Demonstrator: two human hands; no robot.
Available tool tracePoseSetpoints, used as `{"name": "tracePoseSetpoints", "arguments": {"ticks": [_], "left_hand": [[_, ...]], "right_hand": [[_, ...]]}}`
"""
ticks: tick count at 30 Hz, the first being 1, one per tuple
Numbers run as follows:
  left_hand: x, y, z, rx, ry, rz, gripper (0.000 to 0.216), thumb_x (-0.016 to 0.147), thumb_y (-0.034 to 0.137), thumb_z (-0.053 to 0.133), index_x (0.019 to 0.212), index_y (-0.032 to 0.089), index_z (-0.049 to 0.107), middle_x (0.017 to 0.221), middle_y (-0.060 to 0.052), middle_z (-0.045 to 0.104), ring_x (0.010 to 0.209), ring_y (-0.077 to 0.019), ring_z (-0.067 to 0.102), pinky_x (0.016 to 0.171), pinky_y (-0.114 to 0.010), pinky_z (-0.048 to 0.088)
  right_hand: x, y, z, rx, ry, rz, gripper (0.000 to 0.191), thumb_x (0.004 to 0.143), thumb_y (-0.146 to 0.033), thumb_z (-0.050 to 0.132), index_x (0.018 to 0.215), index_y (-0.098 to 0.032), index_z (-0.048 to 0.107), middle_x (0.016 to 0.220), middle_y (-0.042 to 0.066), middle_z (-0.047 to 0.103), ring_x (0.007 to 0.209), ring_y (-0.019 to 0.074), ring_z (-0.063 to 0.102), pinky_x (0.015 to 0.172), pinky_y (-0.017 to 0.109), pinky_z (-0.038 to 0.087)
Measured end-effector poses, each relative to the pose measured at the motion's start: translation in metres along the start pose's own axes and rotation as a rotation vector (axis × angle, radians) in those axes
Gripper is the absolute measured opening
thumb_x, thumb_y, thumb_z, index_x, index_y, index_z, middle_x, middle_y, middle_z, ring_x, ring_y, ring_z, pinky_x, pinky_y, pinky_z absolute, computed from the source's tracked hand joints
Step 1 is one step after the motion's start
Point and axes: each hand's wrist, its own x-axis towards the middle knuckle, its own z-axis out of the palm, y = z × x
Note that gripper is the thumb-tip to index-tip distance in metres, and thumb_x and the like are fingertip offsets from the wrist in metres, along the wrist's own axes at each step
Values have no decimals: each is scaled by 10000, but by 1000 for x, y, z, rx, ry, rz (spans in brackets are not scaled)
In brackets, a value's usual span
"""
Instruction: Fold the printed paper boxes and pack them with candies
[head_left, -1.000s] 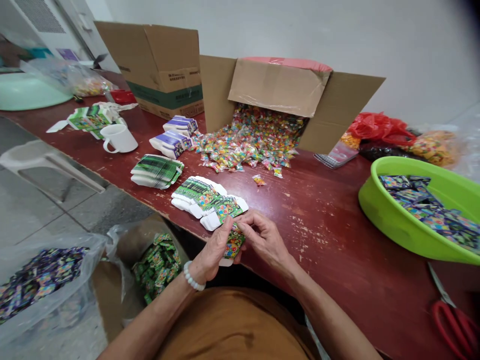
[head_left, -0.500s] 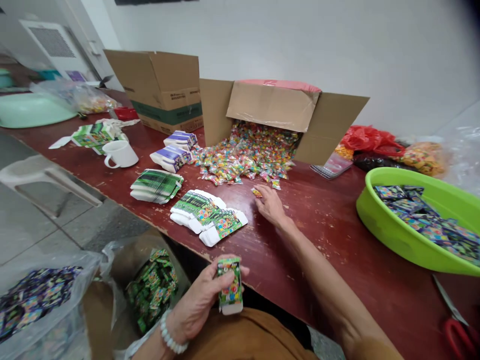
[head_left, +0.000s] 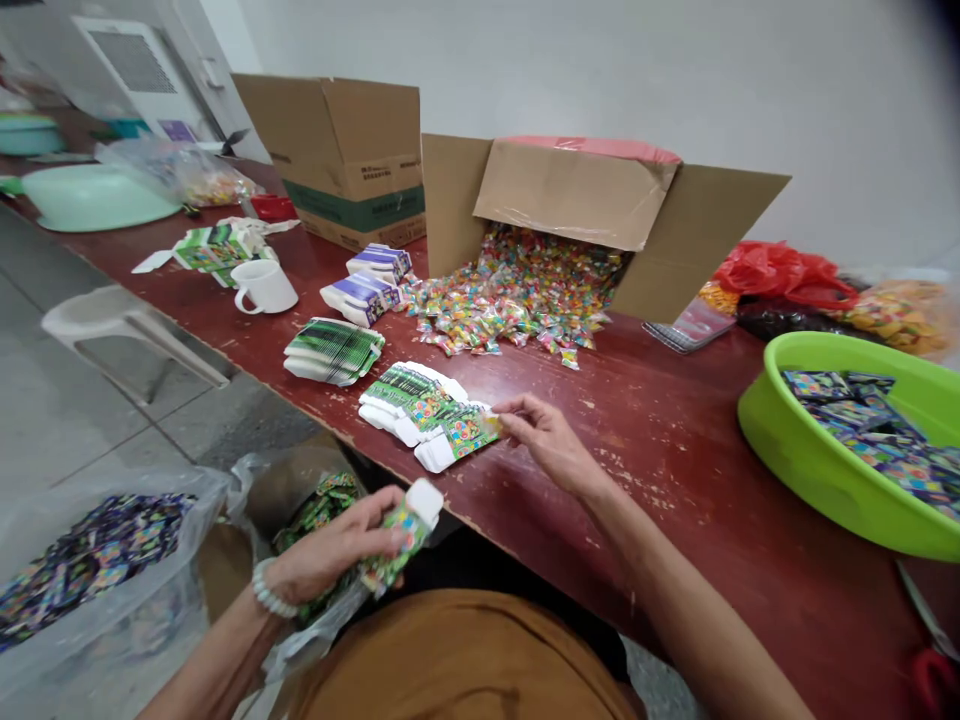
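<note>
My left hand (head_left: pixel 341 545), a beaded bracelet at its wrist, is closed around a small green printed carton (head_left: pixel 405 535). The carton is tilted, its white end flap up to the right. Over the table my right hand (head_left: pixel 551 440) pinches a small wrapped candy (head_left: pixel 493 422), partly hidden by the fingertips. Those fingertips are at the right end of a fanned row of flattened green cartons (head_left: pixel 427 410); I cannot tell if they touch. Beyond lies a heap of wrapped candies (head_left: pixel 487 310), spilling from a cardboard box (head_left: pixel 570 200) on its side.
A lime-green basin (head_left: pixel 810 500) of dark packets stands right, with scissors (head_left: pixel 926 610) in front. Left are a white mug (head_left: pixel 266 288), a stack of green cartons (head_left: pixel 334 350) and purple cartons (head_left: pixel 360 298). Below the table edge, a plastic bag (head_left: pixel 202 540) holds purple packets.
My right hand has come back from the candy heap toward the flattened cartons, with a candy in its fingertips. My left hand has moved left and tilted its carton. The view has shifted slightly.
</note>
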Motion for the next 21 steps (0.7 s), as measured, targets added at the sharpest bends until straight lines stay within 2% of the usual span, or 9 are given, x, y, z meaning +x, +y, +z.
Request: {"name": "tracePoseSetpoints", "arguments": {"ticks": [2, 4, 7, 9, 12, 14, 17, 19, 21], "left_hand": [[8, 11, 15, -79, 40, 105, 355, 842, 399, 647, 1104, 187, 539, 991, -66, 664, 698, -156, 638, 646, -269, 465], [17, 18, 30, -112, 29, 190, 411, 862, 358, 617, 1205, 179, 478, 948, -68, 667, 693, -160, 642, 672, -284, 477], [26, 22, 44, -113, 51, 271, 470, 864, 306, 598, 1284, 186, 424, 880, -28, 638, 652, -131, 594, 645, -264, 477], [29, 23, 50, -76, 96, 300, 484, 854, 290, 601, 1292, 193, 419, 860, -8, 611, 655, -128, 564, 612, -253, 479], [30, 25, 56, 31, 176, 329, 430, 821, 272, 630, 1210, 190, 467, 810, 21, 571, 656, -129, 542, 591, -248, 480], [31, 27, 60, 54, 211, 354, 416, 800, 270, 657, 1172, 188, 488, 795, 30, 566, 641, -121, 537, 602, -249, 480], [32, 27, 63, -64, 211, 397, 453, 807, 307, 664, 1208, 194, 484, 800, 19, 597, 622, -122, 554, 608, -259, 482], [32, 25, 63, -156, 205, 417, 433, 829, 334, 646, 1208, 193, 492, 810, 0, 622, 610, -128, 577, 608, -267, 480], [33, 22, 63, -205, 202, 440, 396, 849, 361, 626, 1185, 188, 509, 822, -17, 636, 602, -134, 589, 609, -274, 478]], "right_hand": [[-17, -16, 19, 264, -108, -8, 271, 849, -410, 623, 1006, -190, 641, 829, 10, 656, 667, 121, 572, 622, 246, 460], [-26, -26, 32, 357, -110, -15, 254, 813, -365, 679, 998, -197, 627, 806, -12, 626, 666, 111, 550, 637, 243, 451], [-28, -30, 36, 247, -72, -32, 219, 805, -299, 687, 987, -195, 624, 747, -32, 586, 648, 111, 516, 638, 248, 438], [-26, -32, 33, 141, -109, -80, 177, 830, -277, 660, 987, -197, 644, 738, -25, 586, 648, 117, 512, 636, 256, 435], [-26, -39, 28, 9, -169, -232, 158, 856, -273, 648, 1002, -230, 692, 875, 22, 613, 769, 149, 556, 694, 285, 457], [-27, -42, 26, -18, -168, -295, 210, 873, -282, 634, 1073, -262, 695, 972, 45, 607, 872, 172, 572, 760, 314, 473], [-27, -42, 22, 111, -69, -228, 309, 904, -313, 582, 1203, -250, 626, 969, 43, 616, 877, 172, 589, 797, 331, 492], [-27, -40, 20, 241, 27, -132, 316, 889, -355, 601, 1176, -223, 612, 954, 37, 637, 853, 165, 601, 785, 317, 504], [-27, -38, 18, 352, 52, -31, 307, 847, -398, 654, 1090, -212, 630, 953, 34, 660, 824, 156, 612, 744, 290, 509]]}}
